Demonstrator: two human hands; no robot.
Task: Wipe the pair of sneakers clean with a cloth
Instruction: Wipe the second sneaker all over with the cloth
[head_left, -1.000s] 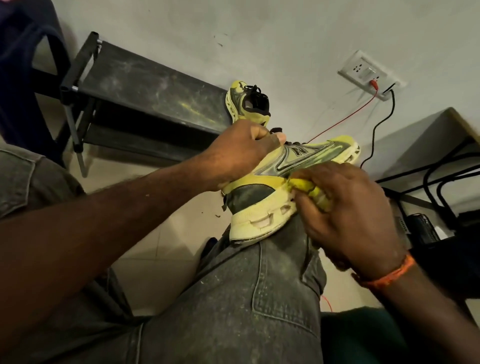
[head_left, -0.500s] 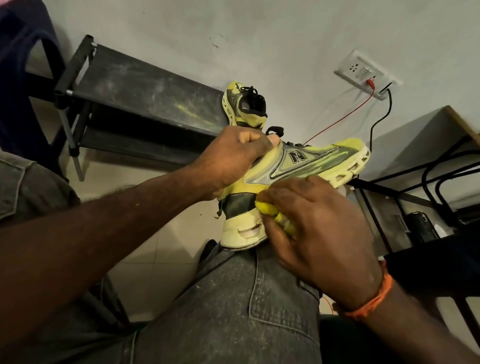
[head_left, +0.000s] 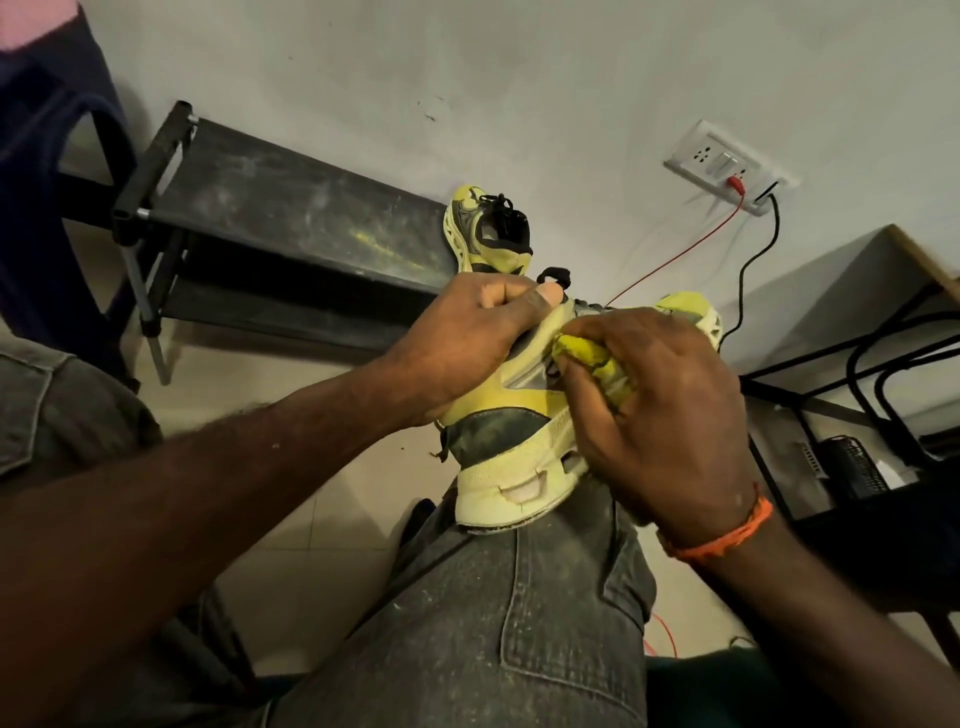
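1. Clearly the sneaker (head_left: 511, 415) rests heel-down on the person's knee (head_left: 519, 597), which gives it a firm base and brings its side up toward the eyes for wiping.
2. The left hand (head_left: 457, 343) curls over the collar of the shoe, thumb laid along the top edge, probably to keep it from rocking under the rubbing.
3. The right hand (head_left: 660, 410) bunches a yellow cloth (head_left: 592, 358) in its curled fingers and presses it against the shoe's side panel, about midway along; wadding it up likely puts more pressure on a small patch.
4. The heel panel shows dark grime, so I judge this shoe only partly cleaned.
5. The second sneaker (head_left: 488, 234) stands well apart, against the wall (head_left: 519, 78) at the end of a dusty black shoe rack (head_left: 291, 223); whether it has been wiped I cannot tell.
6. The floor (head_left: 322, 545) is pale tile.
7. A wall socket (head_left: 727, 166) on the right holds a red wire and a black cable, which run down beside a dark-framed table (head_left: 857, 291).
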